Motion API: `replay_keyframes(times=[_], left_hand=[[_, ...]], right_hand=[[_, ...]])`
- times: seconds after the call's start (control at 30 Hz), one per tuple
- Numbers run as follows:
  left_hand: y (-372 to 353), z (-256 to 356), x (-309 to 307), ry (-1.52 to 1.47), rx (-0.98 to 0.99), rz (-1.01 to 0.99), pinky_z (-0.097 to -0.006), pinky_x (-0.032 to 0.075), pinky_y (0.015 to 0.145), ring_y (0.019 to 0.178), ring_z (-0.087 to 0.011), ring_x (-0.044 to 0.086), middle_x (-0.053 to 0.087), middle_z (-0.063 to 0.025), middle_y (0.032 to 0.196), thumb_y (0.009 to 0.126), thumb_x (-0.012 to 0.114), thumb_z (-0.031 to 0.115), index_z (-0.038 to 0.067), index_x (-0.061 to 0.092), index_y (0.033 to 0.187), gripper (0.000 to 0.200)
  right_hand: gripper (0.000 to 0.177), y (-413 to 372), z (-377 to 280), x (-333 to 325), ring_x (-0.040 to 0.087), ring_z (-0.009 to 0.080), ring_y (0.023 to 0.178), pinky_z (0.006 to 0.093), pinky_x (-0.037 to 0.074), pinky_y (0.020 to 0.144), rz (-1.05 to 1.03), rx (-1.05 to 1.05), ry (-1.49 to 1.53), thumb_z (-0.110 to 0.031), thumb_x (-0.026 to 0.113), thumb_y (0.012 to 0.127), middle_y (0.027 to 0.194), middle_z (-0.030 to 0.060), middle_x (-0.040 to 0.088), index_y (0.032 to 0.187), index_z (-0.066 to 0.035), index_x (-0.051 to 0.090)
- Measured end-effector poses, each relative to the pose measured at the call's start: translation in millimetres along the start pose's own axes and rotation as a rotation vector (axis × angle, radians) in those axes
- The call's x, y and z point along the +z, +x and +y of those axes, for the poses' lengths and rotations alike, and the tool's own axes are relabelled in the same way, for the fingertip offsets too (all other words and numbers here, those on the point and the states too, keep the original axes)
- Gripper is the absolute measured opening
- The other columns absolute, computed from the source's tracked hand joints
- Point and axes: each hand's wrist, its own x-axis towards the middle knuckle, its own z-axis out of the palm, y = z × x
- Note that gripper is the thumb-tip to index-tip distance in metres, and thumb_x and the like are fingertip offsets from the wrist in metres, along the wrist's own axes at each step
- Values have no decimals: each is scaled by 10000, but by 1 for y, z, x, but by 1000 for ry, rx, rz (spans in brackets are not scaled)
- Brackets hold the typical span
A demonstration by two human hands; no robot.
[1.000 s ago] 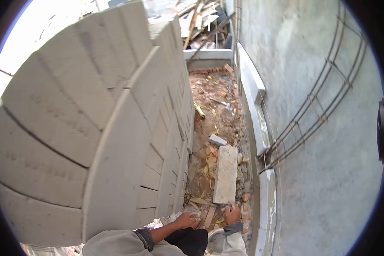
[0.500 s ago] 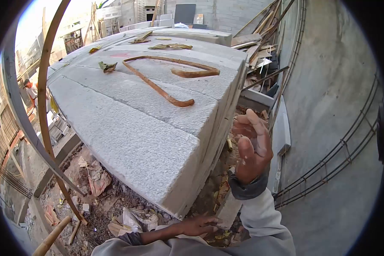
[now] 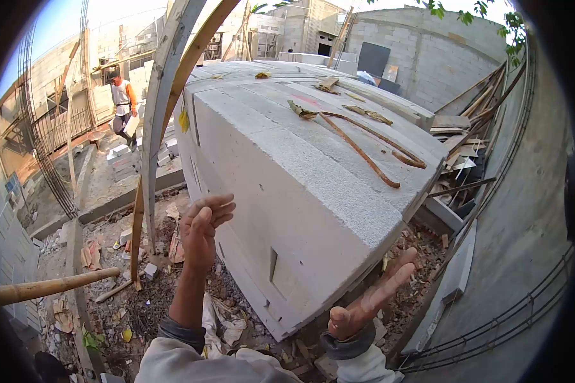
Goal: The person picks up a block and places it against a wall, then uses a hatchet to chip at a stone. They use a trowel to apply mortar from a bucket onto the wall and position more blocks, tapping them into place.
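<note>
Before me stands a large stack of pale grey lightweight concrete blocks. My left hand is raised in front of its near face, palm turned inward, with the fingers stretched to the right and nothing in them. Low at the stack's near right corner, my right hand is also empty, its fingers extended and the thumb apart. A bent rusty steel rod lies on top of the blocks, with dry leaves around it.
A wooden post rises left of the stack, and a bamboo pole juts in below it. Rubble covers the ground. A grey wall with rebar runs along the right. Farther left, a person carries a block.
The view has swung left and up, showing the stack's near face. My left hand has risen from low at my waist; my right hand has dropped from its upright pose beside the stack.
</note>
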Motion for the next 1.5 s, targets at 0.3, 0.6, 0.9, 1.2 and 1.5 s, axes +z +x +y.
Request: replay_keyframes(times=[0.3,0.6,0.9,1.2,1.5], left_hand=[[64,-140,-9,555,15,197,-383,78,1230,1532,-280,31,34,-192,1652,1063,334,443,-45,85,1561,740],[40,-92,-9,-428,-281,277,-368,524,938,1169,-251,582,516,-143,1356,1009,477,483,14,401,1442,643],[18,-43,10,-792,-397,161,-364,547,910,1069,-225,635,637,-83,1166,944,566,577,63,516,1356,660],[-104,-4,22,-1023,-719,72,-493,481,1017,1192,-315,589,600,-116,1305,914,631,550,83,470,1408,700],[-148,22,58,-986,-756,-268,-445,599,831,979,-272,699,686,-87,1141,930,619,524,112,546,1324,575]], right_hand=[[1178,-9,-27,48,-15,492,1489,626,77,1170,15,135,-26,-770,494,854,1589,334,-1,1563,18,-20],[1067,0,-101,56,265,462,1347,594,281,1066,-95,30,-262,-380,727,872,1421,314,193,1550,62,31],[713,31,-135,33,540,310,1052,444,462,893,-41,6,-158,-290,875,707,1162,173,483,1253,-12,510],[845,-89,-211,-98,505,322,1151,469,484,889,162,91,-203,-452,875,684,1187,170,401,1261,-177,322],[1084,-104,-377,-169,390,429,1356,513,344,1102,-334,529,-885,-641,891,573,1460,308,338,1328,-19,422]])
